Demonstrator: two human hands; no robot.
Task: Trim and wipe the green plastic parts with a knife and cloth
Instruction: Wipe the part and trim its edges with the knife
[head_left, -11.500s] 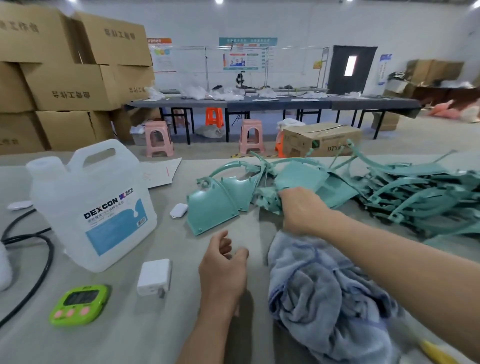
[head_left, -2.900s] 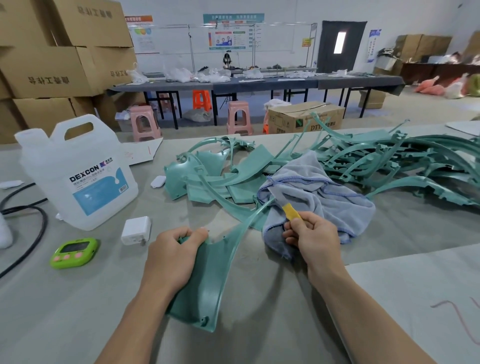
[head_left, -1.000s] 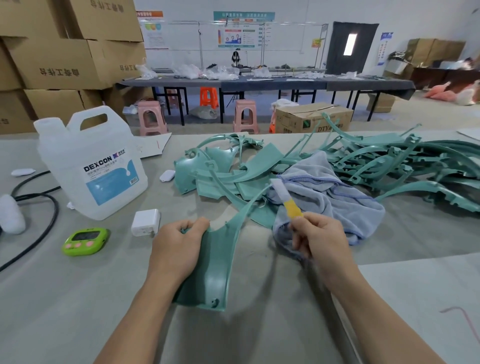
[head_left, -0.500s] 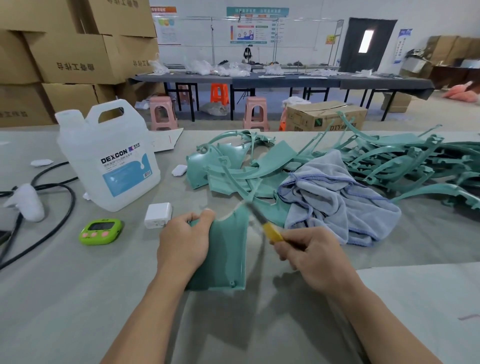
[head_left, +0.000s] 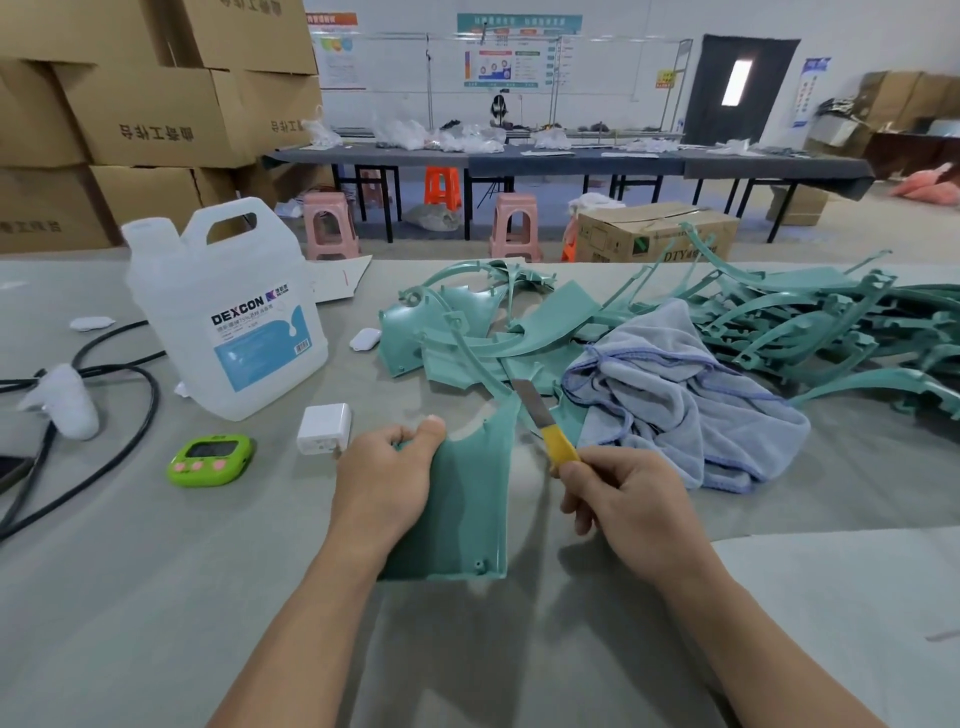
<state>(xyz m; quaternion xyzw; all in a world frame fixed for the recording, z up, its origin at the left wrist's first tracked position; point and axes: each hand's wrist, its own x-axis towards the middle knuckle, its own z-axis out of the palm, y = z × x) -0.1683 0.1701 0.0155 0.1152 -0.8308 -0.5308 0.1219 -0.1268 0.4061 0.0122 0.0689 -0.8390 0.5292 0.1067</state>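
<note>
On the grey table (head_left: 156, 597), tangled smooth green parts (head_left: 563, 309) lie behind a crumpled blue cloth (head_left: 675, 410). The left hand (head_left: 384, 483) grips one flat, curved part (head_left: 467, 509) by its left edge; the right hand (head_left: 628, 499) pinches the yellow-handled knife (head_left: 540, 415), blade at the part's right edge.

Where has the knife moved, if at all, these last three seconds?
Yes. The knife moved left, off the edge of the blue cloth, its blade now at the right edge of the held green part.

One head-worn wide view, looking forward and down, close over the table (head_left: 130, 597); frame edges seemingly bowed.
</note>
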